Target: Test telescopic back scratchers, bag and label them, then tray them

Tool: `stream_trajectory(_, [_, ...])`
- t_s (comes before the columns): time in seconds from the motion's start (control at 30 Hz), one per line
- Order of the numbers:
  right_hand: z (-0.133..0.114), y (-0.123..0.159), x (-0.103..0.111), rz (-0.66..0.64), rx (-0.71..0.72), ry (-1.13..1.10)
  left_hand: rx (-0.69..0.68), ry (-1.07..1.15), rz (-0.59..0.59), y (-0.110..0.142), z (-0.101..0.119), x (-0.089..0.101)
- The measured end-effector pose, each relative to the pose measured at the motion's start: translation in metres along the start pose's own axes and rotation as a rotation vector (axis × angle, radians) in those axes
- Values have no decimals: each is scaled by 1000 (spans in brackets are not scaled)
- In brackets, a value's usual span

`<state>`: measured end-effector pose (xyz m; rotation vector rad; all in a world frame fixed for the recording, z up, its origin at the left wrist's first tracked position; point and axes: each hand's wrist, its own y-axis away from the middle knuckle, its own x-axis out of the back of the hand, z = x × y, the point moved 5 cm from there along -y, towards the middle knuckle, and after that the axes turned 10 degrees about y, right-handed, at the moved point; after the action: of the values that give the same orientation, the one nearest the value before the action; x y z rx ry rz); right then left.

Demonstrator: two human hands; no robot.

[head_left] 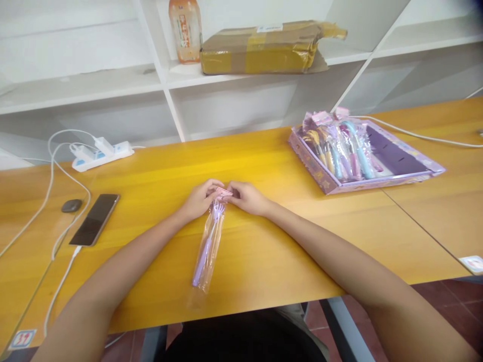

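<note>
A purple hand-shaped stick sealed in a clear plastic sleeve (209, 246) lies lengthwise on the yellow table (264, 251), its pink header card at the far end. My left hand (199, 200) pinches the left side of that header card. My right hand (247, 197) pinches its right side, fingers closed. Both hands meet at the top of the packet, near the middle of the table.
A purple tray (400, 166) with several similar packaged sticks stands at the right. A black phone (95, 219), a small dark pod (71, 205), a white power strip (101, 153) and cables lie at the left. White shelves behind hold a taped parcel (264, 48) and a bottle (184, 30).
</note>
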<state>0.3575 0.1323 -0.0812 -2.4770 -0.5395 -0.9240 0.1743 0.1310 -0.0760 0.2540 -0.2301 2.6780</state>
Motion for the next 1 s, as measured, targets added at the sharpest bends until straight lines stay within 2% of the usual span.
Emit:
stream_trajectory(0.07, [1, 0, 0, 16, 1, -35, 3, 38, 25, -1, -2, 2])
stream_trajectory(0.13, [2, 0, 2, 52, -21, -120, 0, 100, 104, -2, -4, 8])
stream_trajectory(0.23, [-1, 1, 5, 55, -83, -240, -48, 163, 328, -4, -7, 24])
stream_trajectory(0.33, [-9, 3, 2, -35, -88, -167, -65, 278, 501, -5, -13, 37])
stream_trajectory(0.47, [-9, 4, 3, -30, -108, 1, -9, 509, 527, -7, -19, 37])
stream_trajectory(0.57, [0, 3, 16, 2, -160, 106, -19, 491, 517, -8, -17, 35])
stream_trajectory(0.63, [4, 3, 39, 55, -192, 182, -22, 425, 497, -7, -15, 34])
stream_trajectory(0.7, [5, 7, 79, 149, -229, 272, -13, 291, 428, -7, -11, 31])
stream_trajectory(0.8, [7, 21, 164, 338, -298, 469, -53, -103, 227, -4, 1, 19])
stream_trajectory(0.87, [16, 34, 222, 480, -346, 626, -157, -391, 78, 0, 12, 6])
stream_trajectory(0.9, [22, 41, 246, 564, -385, 776, -214, -505, 19, 2, 16, 0])
stream_trajectory(0.97, [45, 56, 277, 697, -493, 960, -299, -661, -69, 7, 21, -11])
stream_trajectory(1.0, [58, 62, 282, 734, -529, 1011, -321, -709, -96, 9, 22, -15])
